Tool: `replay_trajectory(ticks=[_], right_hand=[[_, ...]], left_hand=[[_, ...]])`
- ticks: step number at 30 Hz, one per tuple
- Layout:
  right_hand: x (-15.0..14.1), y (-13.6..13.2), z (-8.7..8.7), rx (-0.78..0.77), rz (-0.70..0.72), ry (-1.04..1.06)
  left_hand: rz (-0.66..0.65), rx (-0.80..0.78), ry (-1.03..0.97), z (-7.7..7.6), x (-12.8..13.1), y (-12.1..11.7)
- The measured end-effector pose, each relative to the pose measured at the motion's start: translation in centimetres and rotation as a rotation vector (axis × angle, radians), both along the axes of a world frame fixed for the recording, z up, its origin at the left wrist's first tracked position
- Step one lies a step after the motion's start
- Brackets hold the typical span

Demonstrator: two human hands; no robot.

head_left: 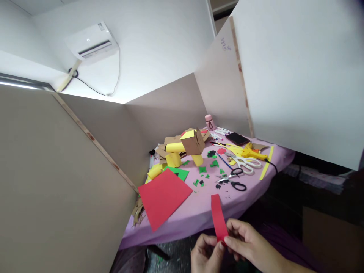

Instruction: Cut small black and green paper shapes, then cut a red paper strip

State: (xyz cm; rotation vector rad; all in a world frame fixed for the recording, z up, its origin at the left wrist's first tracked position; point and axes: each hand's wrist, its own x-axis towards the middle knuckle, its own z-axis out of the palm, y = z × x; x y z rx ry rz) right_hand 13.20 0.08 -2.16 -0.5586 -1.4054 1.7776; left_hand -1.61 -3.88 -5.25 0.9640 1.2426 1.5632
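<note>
A red paper strip (218, 215) stands nearly upright in front of me, its lower end pinched in both hands. My left hand (207, 252) is closed on the bottom end, thumb on top. Beside it, my right hand (244, 240) is closed on the strip's right edge with thumb and fingers. The strip's very bottom is hidden by the fingertips. Beyond it on the table lie black-handled scissors (234, 179), blades apart, among green and black paper scraps (202, 170). A large red sheet (166, 197) lies to the left, over a green sheet (182, 173).
A cardboard box with yellow paper tubes (193, 144) stands mid-table. To the right are white-handled scissors (247, 163), a yellow glue gun (253, 152) with a black cord, a dark phone (237, 138) and a pink bottle (209, 123). Grey partitions (167, 106) enclose the purple-covered table (182, 212).
</note>
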Motion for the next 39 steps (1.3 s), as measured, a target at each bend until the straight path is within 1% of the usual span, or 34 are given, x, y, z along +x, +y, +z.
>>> replay_trajectory(ticks=[4,6,9,14,17,20,22,24,27,30,32,35,39], right_hand=[[-0.2,0.0,0.1,0.004,-0.003,-0.01],[-0.2,-0.1,0.1,0.009,0.001,-0.012],[-0.1,-0.1,0.2,0.017,0.008,-0.01],[0.0,-0.2,0.3,0.069,0.021,-0.005],[-0.1,-0.3,0.2,0.097,0.042,-0.054],[-0.3,-0.2,-0.1,0.112,0.025,-0.093],[-0.4,-0.2,-0.2,0.129,0.002,-0.115],[-0.4,-0.1,-0.3,0.151,-0.018,-0.131],[-0.4,0.0,-0.4,0.167,-0.035,-0.154],[-0.3,0.0,-0.3,0.162,-0.048,-0.166],[-0.3,0.1,-0.3,0.157,-0.053,-0.172],[-0.4,0.0,-0.3,0.153,-0.056,-0.207],[-0.5,0.0,-0.5,0.146,-0.048,-0.21]], left_hand=[[0.01,0.004,-0.126,1.1,0.7,-0.1],[0.006,-0.005,-0.158,1.7,0.9,-0.1],[0.016,-0.009,-0.145,2.1,1.1,-0.2],[0.098,0.036,-0.098,2.6,1.2,-0.2],[0.102,0.044,-0.112,2.9,1.4,-0.3],[0.088,0.054,-0.137,3.1,1.6,-0.3],[0.062,0.05,-0.146,3.0,1.6,-0.3],[0.024,0.028,-0.124,2.5,1.4,-0.3],[-0.027,-0.026,-0.004,1.2,0.8,-0.3],[-0.016,-0.066,0.075,0.3,0.4,-0.3],[0.014,-0.068,0.087,0.2,0.3,-0.3],[0.044,-0.064,0.081,0.7,0.5,-0.2],[0.034,-0.124,0.021,1.3,0.5,-0.1]])
